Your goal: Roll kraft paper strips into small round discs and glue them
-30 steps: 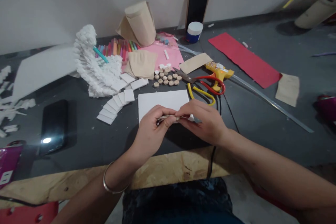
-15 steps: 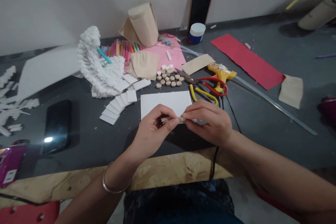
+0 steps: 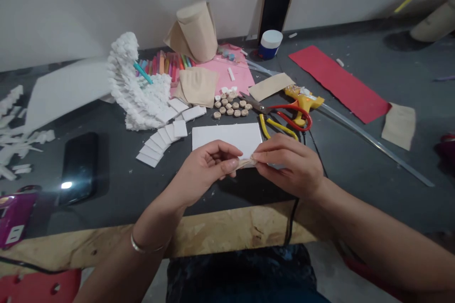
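Between my two hands is a narrow folded strip of beige paper (image 3: 244,164), mostly covered by the fingers. My left hand (image 3: 211,165) pinches its left end with thumb and fingers. At the strip's other end, the fingertips of my right hand (image 3: 289,161) press together on it. Both hands hover over the front edge of a white rectangular card (image 3: 227,136). Just behind the card lies a group of small rolled beige discs (image 3: 231,105). Red-handled scissors (image 3: 291,112) and a yellow-handled tool (image 3: 280,128) rest beyond my right hand.
A yellow glue gun (image 3: 304,102), a red paper strip (image 3: 341,83) and a long clear strip (image 3: 377,147) lie to the right. Leftward are white card squares (image 3: 152,147), a white textured model (image 3: 138,90) and a black phone (image 3: 80,165). A beige roll (image 3: 197,31) stands behind.
My left fingers have shifted and opened slightly around the beige strip, and its left end now lies under the thumb. Both hands stay over the card; the view has tilted a little.
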Tool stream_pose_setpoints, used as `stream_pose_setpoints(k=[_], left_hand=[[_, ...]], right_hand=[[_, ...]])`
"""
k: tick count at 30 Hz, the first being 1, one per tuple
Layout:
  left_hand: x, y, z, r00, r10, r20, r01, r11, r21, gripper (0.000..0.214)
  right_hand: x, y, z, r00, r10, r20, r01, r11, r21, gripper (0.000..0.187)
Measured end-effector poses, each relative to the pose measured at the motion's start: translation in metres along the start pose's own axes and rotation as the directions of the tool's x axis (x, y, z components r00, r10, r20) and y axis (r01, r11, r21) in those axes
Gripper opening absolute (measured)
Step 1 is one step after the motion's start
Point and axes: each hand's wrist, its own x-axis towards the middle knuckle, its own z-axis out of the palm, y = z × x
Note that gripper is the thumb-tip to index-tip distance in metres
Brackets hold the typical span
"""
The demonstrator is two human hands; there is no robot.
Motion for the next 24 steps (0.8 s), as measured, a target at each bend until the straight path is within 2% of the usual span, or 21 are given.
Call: stream_pose_setpoints(k=[7, 10, 13, 19, 24], left_hand=[[0.0, 0.008, -0.003, 0.995, 0.03, 0.096, -0.043, 0.989, 0.138, 0.001], [-0.001, 0.01, 0.0, 0.996, 0.068, 0.059, -0.08, 0.969, 0.234, 0.009], [-0.001, 0.005, 0.004, 0.989, 0.151, 0.001, -0.144, 0.947, 0.286, 0.006], [0.001, -0.01, 0.008, 0.909, 0.411, -0.065, -0.351, 0.842, 0.409, 0.008], [0.001, -0.011, 0.009, 0.871, 0.482, -0.097, -0.403, 0.814, 0.419, 0.004]], right_hand=[[0.0, -0.001, 0.001, 0.999, 0.039, 0.019, -0.039, 0.999, -0.002, 0.018], [-0.001, 0.0, 0.001, 0.998, 0.068, 0.01, -0.068, 0.998, -0.011, 0.016], [-0.001, 0.0, 0.001, 0.995, 0.102, -0.011, -0.102, 0.995, -0.02, 0.014], [0.001, 0.0, -0.001, 0.994, 0.103, -0.041, -0.105, 0.994, -0.04, 0.015], [0.002, 0.002, -0.001, 0.994, 0.084, -0.065, -0.086, 0.996, -0.033, 0.018]])
